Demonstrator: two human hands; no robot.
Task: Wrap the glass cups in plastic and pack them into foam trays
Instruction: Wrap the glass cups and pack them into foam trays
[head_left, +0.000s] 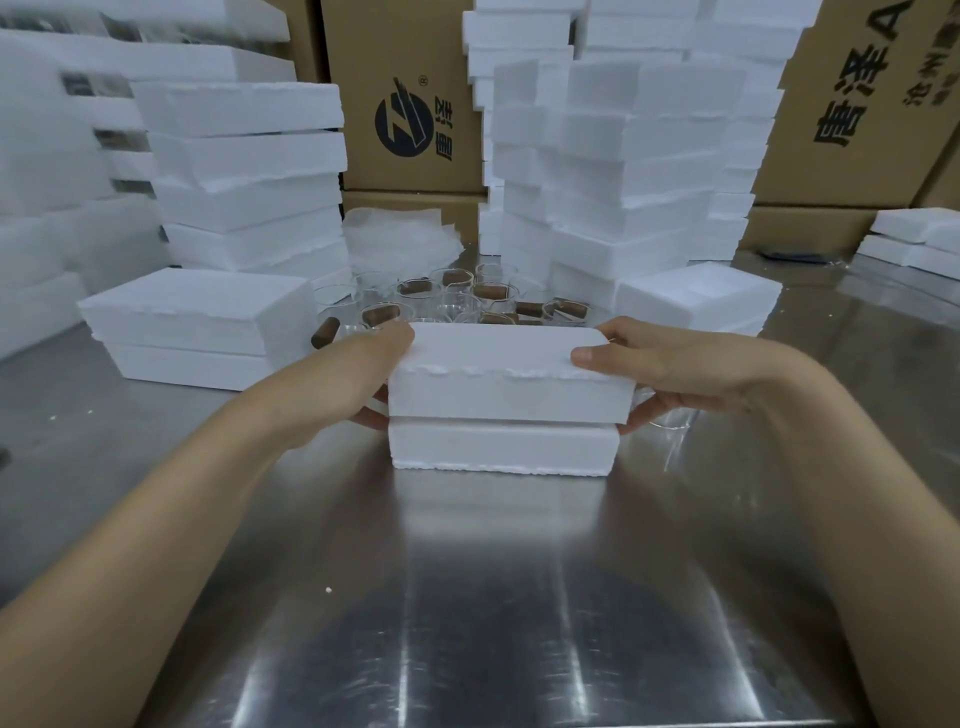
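Item: foam box, 2 halves.
- Loc.: top tray sits on bottom tray, centre of steel table, just in front of loose glass cups.
- Grip: left hand + right hand clasp top tray by short ends, thumbs at upper edge, fingers curled under. Prob. to seat or lift it square (contents hidden; can't tell if cups inside).
- Orientation: long axis left–right, broad face up, long side toward person. Top tray overhangs slightly at right.
- Supplies: plastic sheets behind cups, prob. kept within reach. Foam stacks either side, cartons at back.
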